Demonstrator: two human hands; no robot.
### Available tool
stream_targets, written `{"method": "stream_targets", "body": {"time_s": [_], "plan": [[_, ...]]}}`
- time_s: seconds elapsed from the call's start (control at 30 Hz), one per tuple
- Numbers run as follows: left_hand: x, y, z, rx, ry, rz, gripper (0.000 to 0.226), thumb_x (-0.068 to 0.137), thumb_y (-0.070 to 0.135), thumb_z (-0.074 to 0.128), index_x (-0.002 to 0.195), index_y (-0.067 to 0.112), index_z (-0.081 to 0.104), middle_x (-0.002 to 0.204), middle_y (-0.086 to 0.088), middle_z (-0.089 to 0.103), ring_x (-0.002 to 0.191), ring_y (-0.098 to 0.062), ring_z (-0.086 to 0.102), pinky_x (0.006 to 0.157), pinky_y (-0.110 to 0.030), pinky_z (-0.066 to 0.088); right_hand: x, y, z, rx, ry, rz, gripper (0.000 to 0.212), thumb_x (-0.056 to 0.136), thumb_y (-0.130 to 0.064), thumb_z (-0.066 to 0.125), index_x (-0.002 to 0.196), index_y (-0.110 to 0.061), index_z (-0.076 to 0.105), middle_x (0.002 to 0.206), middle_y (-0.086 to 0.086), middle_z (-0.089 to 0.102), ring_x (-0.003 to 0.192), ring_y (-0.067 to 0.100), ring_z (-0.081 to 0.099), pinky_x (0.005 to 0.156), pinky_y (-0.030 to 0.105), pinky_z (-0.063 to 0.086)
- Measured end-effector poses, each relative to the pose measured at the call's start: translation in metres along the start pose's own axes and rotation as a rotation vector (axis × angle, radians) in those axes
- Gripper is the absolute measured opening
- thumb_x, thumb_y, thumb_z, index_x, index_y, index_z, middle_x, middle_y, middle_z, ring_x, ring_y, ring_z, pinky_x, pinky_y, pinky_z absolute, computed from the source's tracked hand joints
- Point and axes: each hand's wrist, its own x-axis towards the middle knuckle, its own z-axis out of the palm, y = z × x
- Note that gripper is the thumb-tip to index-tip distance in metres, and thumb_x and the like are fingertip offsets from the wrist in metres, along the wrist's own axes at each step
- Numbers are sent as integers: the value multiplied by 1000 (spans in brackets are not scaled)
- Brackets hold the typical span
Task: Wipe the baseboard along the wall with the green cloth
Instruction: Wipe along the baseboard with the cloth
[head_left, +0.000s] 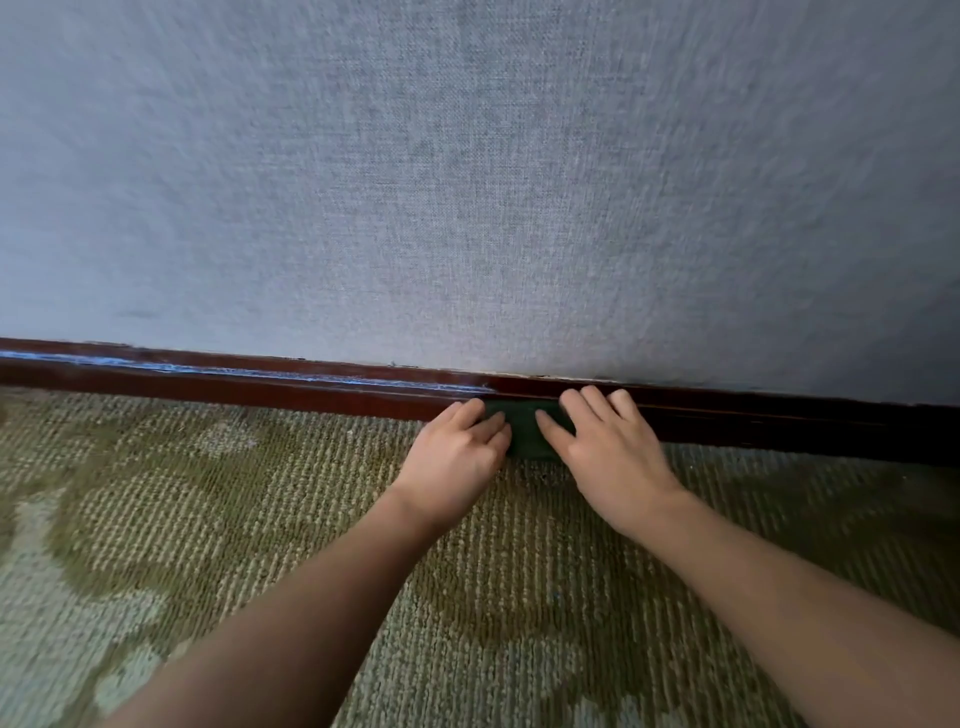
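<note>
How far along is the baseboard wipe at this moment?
In hand: the left hand and right hand press the green cloth against the baseboard. A pale streak runs along its ledge left of the cloth and ends there; the right stretch looks dark and streak-free. So the right side is possibly done and the left remains, though that is uncertain.

Comprised two bare limbs, seen from above. Left hand (457, 457): bare, knuckles and fingers in view, joined at a narrow wrist to a bare left forearm (291, 623), dimly lit. Right hand (608, 462): bare, joined likewise to a bare right forearm (805, 613), more brightly lit. Ran uncovered to the lower frame edge.
</note>
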Motion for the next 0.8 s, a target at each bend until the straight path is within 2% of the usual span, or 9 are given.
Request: {"method": "stream_targets", "body": {"time_s": [0.13,0.23,0.33,0.43,0.57,0.63,0.67,0.73,0.8], "plan": [[-3,-10,-6,53,93,16,17,66,1,75,83,-4,73,87,-15,72,69,-26,66,60,-27,54,4,-2,-5,1,82,-3,52,49,-7,81,101,-9,71,80,11,63,74,27,61,62,31,48],[1,-20,-11,72,124,19,16,74,5,62,82,-3,73,86,-14,72,70,-26,66,61,-28,54,11,-4,-11,18,112,35,54,51,-7,80,104,-7,70,80,10,62,74,27,60,63,31,47],[4,-24,-10,53,98,-8,27,57,2,82,81,-3,73,87,-14,72,71,-26,66,61,-28,53,16,-8,-10,35,121,58,52,54,-7,79,104,-8,70,79,10,61,74,27,60,63,31,47],[6,-23,-6,29,51,-40,34,50,3,87,80,-3,74,87,-13,73,70,-25,66,62,-27,53,17,-10,-6,5,105,74,51,56,-10,79,106,-10,69,79,9,61,75,26,60,63,31,46],[5,-25,-1,28,80,-26,22,60,0,81,81,-4,73,89,-16,72,70,-26,66,62,-28,54,17,-12,-1,21,55,80,52,56,-8,79,106,-8,69,80,11,62,75,27,60,63,32,47],[1,-26,3,37,81,-9,13,74,4,65,80,-2,74,89,-14,72,68,-24,65,61,-25,52,15,-15,2,39,21,75,52,54,-9,81,105,-8,70,81,11,63,78,27,62,64,32,48],[-1,-26,3,35,68,-22,21,78,7,55,80,-1,74,88,-13,73,67,-23,65,59,-24,51,15,-16,4,33,16,69,52,54,-11,82,105,-9,70,82,10,64,79,27,62,65,32,48],[-4,-24,6,11,71,-61,22,77,7,54,81,-1,74,89,-13,73,65,-23,65,59,-24,53,17,-17,4,8,7,66,51,62,-16,79,111,-12,67,89,8,63,86,24,61,70,32,47],[-6,-23,8,-21,74,-84,17,66,-1,73,82,-4,73,89,-16,72,65,-24,65,60,-27,55,17,-17,3,19,-80,44,51,82,-16,60,132,-12,49,109,9,55,105,26,51,85,35,40]]}}
